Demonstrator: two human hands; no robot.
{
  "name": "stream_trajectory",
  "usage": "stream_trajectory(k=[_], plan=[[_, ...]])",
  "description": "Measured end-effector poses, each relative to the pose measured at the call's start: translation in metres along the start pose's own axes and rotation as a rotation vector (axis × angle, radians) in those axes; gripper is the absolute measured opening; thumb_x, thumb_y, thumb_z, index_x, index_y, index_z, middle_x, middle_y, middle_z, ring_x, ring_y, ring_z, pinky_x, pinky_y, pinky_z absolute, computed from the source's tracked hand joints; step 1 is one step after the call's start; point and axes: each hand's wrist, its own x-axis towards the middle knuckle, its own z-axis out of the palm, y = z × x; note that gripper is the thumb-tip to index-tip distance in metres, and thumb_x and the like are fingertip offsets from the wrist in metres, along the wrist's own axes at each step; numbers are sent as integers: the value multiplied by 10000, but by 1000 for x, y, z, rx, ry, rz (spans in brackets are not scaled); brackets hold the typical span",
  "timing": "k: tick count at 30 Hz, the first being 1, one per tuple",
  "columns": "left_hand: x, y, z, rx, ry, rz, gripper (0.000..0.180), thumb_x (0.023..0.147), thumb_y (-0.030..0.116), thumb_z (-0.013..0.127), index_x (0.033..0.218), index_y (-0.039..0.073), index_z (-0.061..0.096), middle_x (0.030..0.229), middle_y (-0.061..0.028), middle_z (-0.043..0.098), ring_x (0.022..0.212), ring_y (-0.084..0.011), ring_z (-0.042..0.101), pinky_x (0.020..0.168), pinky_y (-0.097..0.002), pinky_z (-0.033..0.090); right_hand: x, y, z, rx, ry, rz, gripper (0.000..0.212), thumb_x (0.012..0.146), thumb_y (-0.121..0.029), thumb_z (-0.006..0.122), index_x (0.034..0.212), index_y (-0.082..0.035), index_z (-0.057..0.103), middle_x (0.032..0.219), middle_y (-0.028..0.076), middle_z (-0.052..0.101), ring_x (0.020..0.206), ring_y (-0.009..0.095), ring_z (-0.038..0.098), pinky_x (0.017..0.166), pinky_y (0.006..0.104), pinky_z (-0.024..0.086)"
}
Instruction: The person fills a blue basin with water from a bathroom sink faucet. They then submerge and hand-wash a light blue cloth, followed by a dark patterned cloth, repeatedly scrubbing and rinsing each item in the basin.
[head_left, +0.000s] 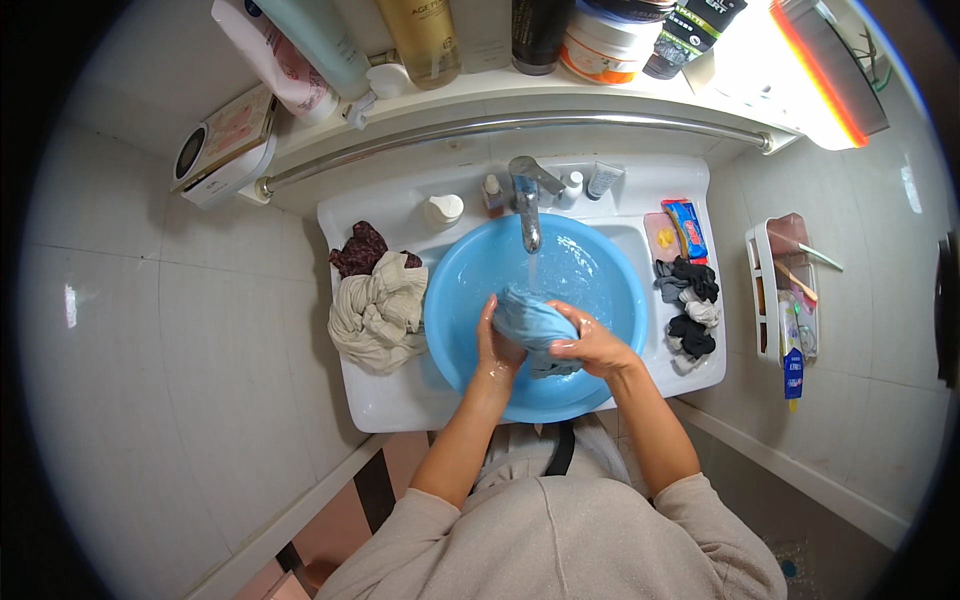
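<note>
Between my two hands is a wet, bunched light-blue cloth (533, 318), held over a blue plastic basin (436, 345). My left hand (495, 340) grips its left side, and my right hand (597, 347) closes on its right side with the thumb across it. Water runs from the chrome faucet (528, 200) just above the cloth. Some water lies in the basin, which sits in the white sink (380, 405). What kind of garment the cloth is cannot be made out.
Left on the sink lie a beige garment (380, 315) and a dark patterned cloth (365, 250). Several small dark and pale fabric pieces (690, 310) are piled at right, near a soap dish (661, 236). A metal rail (520, 122) and bottle-filled shelf (490, 85) run above.
</note>
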Motion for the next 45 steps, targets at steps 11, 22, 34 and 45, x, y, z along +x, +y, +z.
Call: stream_trajectory(k=[11,22,34,45], plan=[[79,17,-5,-169,267,-81,483,796,246,598,1210,56,438,1289,-96,432,1227,-265,364,1037,-455,235,124,79,-94,-1343,681,-296,563,672,-61,635,1215,-38,490,1190,222,483,1059,341,510,878,374,440],[133,-12,-46,68,230,-159,510,825,310,591,1247,72,432,1227,-150,472,1122,-295,460,975,-440,346,143,107,-98,-1160,558,-60,517,681,-122,659,1156,9,503,1163,239,512,1084,385,483,915,407,404],[88,18,-19,355,-96,-136,481,793,432,636,1121,95,535,1027,-54,563,884,-178,549,758,-311,473,75,63,26,-1181,492,-429,232,795,-253,596,881,-38,587,736,168,615,619,353,593,549,437,469],[96,11,-27,185,66,-103,414,828,345,611,1124,71,515,1106,-74,565,1014,-221,546,890,-374,446,128,84,-51,-1047,847,-304,217,828,-264,544,860,-57,601,722,206,586,686,385,581,593,462,453]])
